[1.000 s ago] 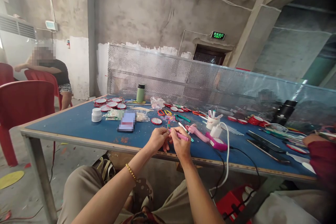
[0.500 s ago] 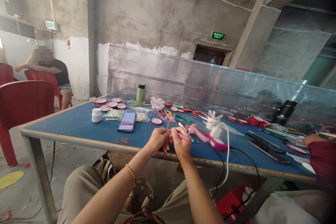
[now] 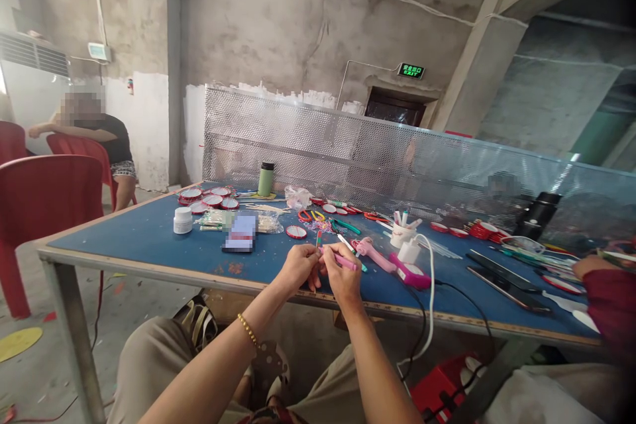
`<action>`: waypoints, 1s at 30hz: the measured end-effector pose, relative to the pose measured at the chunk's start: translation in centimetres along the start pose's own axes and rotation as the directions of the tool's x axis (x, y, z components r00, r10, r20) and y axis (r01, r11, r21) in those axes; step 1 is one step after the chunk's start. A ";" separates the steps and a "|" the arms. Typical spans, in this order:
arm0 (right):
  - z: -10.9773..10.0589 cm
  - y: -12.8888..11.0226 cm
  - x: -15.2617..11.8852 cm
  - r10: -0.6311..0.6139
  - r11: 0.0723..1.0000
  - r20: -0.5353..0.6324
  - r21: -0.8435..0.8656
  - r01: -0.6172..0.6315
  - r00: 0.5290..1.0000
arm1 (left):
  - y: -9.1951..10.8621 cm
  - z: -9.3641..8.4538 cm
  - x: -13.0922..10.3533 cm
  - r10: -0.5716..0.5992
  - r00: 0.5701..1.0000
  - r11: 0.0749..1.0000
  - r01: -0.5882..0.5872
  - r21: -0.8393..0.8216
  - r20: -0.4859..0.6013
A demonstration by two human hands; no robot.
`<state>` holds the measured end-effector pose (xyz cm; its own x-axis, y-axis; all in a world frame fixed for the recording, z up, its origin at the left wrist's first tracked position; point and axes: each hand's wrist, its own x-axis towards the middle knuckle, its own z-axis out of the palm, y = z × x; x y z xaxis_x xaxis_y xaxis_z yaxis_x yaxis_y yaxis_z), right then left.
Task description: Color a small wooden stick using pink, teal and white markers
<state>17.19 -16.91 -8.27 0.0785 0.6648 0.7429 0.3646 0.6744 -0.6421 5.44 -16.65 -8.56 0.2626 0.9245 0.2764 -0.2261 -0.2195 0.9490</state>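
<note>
My right hand [image 3: 342, 273] is closed on a pink pen [image 3: 344, 258], its tip end pointing left toward my other hand. Pinched in my left hand [image 3: 302, 266] is a small slim piece [image 3: 318, 237] with red and green on it, standing up from the fingertips. The two hands nearly meet over the table's front edge. Just beyond them lie a round red-rimmed disc [image 3: 297, 232] and a white and teal pen [image 3: 348, 244]. A pink tool [image 3: 373, 253] rests to the right of my right hand.
A phone [image 3: 240, 233], a white jar [image 3: 183, 220] and a green bottle [image 3: 266, 178] stand or lie on the blue table [image 3: 124, 238]. A pen cup [image 3: 402, 230], white cable and dark phones [image 3: 507, 288] are rightward. Another person's sleeve [image 3: 609, 298] is at far right.
</note>
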 end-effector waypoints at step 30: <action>0.0 -0.5 0.0 -0.002 1.000 -0.037 0.008 0.003 0.999 | -0.1 -0.1 0.0 0.003 1.000 1.000 -0.003 -0.023 0.003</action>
<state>17.00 -17.25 -7.90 0.1122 0.6507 0.7510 0.3576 0.6787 -0.6415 5.38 -16.55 -8.71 0.2648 0.9228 0.2797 -0.2486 -0.2150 0.9445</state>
